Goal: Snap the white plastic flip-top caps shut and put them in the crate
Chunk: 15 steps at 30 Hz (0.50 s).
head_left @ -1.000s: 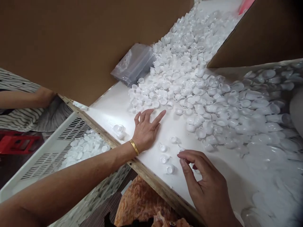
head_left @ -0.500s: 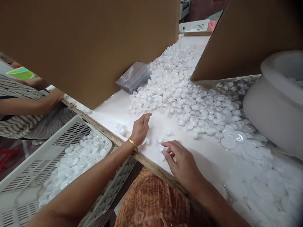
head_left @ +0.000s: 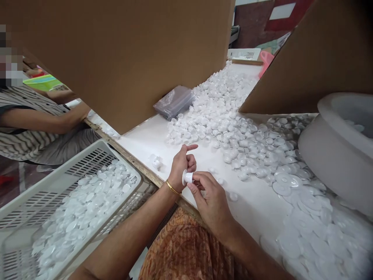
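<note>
My right hand [head_left: 211,194] pinches a small white plastic toy cup [head_left: 189,177] between thumb and fingertips. The cup lies on its side, with a saucer-like disc at its left end close to the heel of my left hand [head_left: 180,167]. On my left hand the index finger points out to the right while the other fingers curl in; whatever they may hold is hidden. A gold bangle circles that wrist. Left of it, a small cluster of white pieces [head_left: 156,161] rests on the white tabletop [head_left: 140,142]. A few loose cups [head_left: 220,181] lie beyond my right hand.
A large heap of white toy cups [head_left: 215,105] runs back between cardboard sheets [head_left: 131,58]. Saucers [head_left: 309,210] pile at right beside a big pale tub [head_left: 335,151]. A clear plastic packet [head_left: 175,102] lies behind. At left stand a basket [head_left: 87,153] of white pieces and another person [head_left: 37,120].
My right hand has picked up a white toy cup and brought it left against my left hand. My left hand's fingers have curled, with the index extended. The view has shifted slightly.
</note>
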Motion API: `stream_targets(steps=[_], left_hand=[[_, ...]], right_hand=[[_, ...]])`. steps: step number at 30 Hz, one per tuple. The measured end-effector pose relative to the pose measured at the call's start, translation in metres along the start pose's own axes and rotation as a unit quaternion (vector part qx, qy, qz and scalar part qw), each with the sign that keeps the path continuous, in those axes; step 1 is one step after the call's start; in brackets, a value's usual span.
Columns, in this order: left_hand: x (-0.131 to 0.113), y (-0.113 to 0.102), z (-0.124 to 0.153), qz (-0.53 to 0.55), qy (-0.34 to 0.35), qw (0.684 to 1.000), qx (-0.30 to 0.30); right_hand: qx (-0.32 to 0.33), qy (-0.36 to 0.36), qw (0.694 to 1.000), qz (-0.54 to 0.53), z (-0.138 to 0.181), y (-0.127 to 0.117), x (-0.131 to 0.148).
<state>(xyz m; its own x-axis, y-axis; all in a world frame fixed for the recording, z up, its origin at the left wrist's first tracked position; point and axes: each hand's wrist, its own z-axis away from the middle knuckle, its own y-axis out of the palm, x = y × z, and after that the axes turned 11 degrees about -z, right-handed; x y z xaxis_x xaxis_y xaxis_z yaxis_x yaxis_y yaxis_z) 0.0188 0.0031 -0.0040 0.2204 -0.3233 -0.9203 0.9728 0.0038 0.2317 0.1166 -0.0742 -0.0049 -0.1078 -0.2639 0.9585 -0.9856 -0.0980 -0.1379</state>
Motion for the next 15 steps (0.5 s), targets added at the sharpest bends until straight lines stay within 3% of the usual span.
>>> stream_targets(steps=[9,13,15], left_hand=[[-0.005,0.000,0.011,-0.047,0.025,0.995,-0.082],[-0.002,0.001,0.025,-0.061,0.065,0.990,-0.109],[0.002,0.003,0.028,-0.068,0.063,0.988,-0.126]], right_hand=[[-0.020,-0.064,0.996,0.050,-0.002,-0.004,-0.002],[-0.030,-0.109,0.992,0.053,0.005,0.000,-0.020],[-0.088,-0.096,0.990,0.052,0.008,0.007,-0.033]])
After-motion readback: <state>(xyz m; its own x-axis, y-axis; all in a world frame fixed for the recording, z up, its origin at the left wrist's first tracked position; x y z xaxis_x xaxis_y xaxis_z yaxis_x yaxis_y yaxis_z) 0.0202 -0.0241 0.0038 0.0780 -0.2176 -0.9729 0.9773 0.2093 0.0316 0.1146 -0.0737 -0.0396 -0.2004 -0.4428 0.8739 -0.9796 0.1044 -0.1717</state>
